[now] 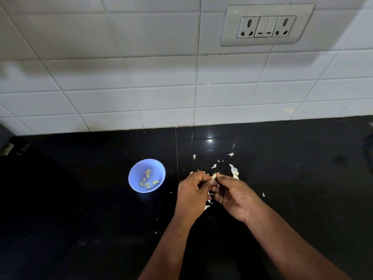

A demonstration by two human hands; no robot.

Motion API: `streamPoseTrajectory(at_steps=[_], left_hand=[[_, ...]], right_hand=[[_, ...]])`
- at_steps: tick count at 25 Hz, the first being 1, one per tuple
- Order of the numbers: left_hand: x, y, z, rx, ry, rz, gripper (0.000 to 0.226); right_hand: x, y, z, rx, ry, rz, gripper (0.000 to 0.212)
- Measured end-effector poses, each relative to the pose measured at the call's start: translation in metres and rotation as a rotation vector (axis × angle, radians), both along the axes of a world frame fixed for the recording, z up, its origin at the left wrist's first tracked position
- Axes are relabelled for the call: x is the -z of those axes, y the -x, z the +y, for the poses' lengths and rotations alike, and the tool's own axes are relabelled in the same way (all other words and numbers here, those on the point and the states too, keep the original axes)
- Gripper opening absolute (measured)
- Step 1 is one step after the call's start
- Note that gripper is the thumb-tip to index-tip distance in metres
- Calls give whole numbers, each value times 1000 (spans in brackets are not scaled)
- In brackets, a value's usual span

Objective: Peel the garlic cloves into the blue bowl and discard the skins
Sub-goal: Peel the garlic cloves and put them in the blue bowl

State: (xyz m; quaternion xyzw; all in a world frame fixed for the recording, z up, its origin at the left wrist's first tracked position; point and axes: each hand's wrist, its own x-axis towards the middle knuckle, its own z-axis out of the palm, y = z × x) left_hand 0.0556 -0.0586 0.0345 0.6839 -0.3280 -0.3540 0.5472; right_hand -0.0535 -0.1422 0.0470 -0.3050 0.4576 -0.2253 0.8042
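Observation:
A small garlic clove (214,176) is pinched between the fingertips of my left hand (193,191) and my right hand (234,196), which meet above the black counter. The blue bowl (134,185) stands on the counter to the left of my hands, a short gap away, and holds several peeled yellowish cloves (147,179). White garlic skins (234,170) lie scattered on the counter behind and under my hands.
The black counter (80,209) runs back to a white tiled wall (141,87) with a socket and switch plate (266,25) at the upper right. More skin flakes (206,207) lie below my hands. A small object (8,148) sits at the far left.

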Motion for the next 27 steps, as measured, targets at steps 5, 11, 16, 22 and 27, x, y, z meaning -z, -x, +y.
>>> streamPoseTrajectory(at_steps=[5, 11, 16, 22, 27], left_hand=[[6, 0, 2, 13, -7, 35, 17], [8, 1, 0, -85, 35, 222, 12], [6, 0, 2, -105, 62, 249, 20], [8, -3, 8, -59, 68, 205, 21], [14, -2, 7, -161, -55, -19, 25]], right_hand=[[2, -5, 1, -82, 174, 165, 25], [5, 0, 6, -185, 669, 525, 18], [-12, 1, 4, -83, 712, 420, 10], [-15, -5, 5, -178, 610, 165, 19], [-7, -11, 5, -189, 836, 406, 11]])
